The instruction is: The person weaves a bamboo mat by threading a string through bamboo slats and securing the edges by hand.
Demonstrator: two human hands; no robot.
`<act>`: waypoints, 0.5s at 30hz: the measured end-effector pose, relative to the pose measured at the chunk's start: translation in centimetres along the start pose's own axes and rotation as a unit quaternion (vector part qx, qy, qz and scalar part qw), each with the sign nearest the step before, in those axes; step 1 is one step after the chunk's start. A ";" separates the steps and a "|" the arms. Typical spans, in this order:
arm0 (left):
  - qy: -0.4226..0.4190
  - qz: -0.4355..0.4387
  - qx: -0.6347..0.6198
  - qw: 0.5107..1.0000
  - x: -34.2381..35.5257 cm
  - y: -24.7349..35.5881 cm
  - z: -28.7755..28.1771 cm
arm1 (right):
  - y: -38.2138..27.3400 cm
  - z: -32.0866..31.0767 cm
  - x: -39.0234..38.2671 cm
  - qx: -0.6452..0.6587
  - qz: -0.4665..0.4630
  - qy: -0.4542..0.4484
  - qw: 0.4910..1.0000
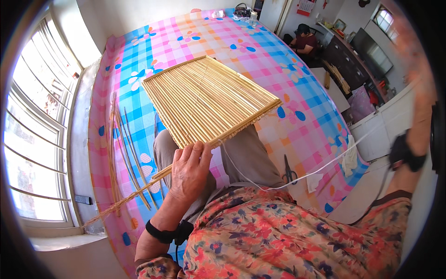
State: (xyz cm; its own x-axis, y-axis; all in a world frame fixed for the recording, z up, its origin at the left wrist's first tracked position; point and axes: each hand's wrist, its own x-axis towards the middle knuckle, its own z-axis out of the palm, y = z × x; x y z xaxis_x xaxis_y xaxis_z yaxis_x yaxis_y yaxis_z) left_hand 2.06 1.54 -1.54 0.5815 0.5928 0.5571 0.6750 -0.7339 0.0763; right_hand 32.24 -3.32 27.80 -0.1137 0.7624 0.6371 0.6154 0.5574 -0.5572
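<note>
A flat panel of straw-coloured stalks [209, 100], laid side by side and edged with bundled stalks, tilts above my knees. My left hand [189, 169] is closed round its near edge, fingers on top. From beneath that hand, a stalk bundle tapering into a frayed end [125, 201] points to the left. A white cord [320, 166] comes off the near edge, dips across my lap and rises toward my right arm. My right hand [411, 39] is raised high at the far right and smeared by motion. Whether its fingers hold the cord cannot be made out.
Several loose thin stalks [132, 156] lie on the checked bed cover [195, 44] to the left. Dark scissors [289, 171] and a white scrap [314, 182] rest at my right. A barred window [39, 125] borders the left side. Another person [304, 44] sits at the far right.
</note>
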 end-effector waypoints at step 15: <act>-0.041 -0.141 -0.086 0.985 3.0 0.8 -1.8 | 12.3 22.7 -13.7 0.262 0.256 -0.162 0.916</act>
State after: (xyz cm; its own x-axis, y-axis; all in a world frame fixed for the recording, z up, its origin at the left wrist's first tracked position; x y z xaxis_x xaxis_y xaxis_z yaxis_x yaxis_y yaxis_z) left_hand 3.53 2.11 1.67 0.4202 0.8012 0.4261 0.7324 -0.5766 0.3620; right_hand 23.63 0.56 0.13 -0.1928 0.9782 0.0767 0.2026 0.1161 -0.9724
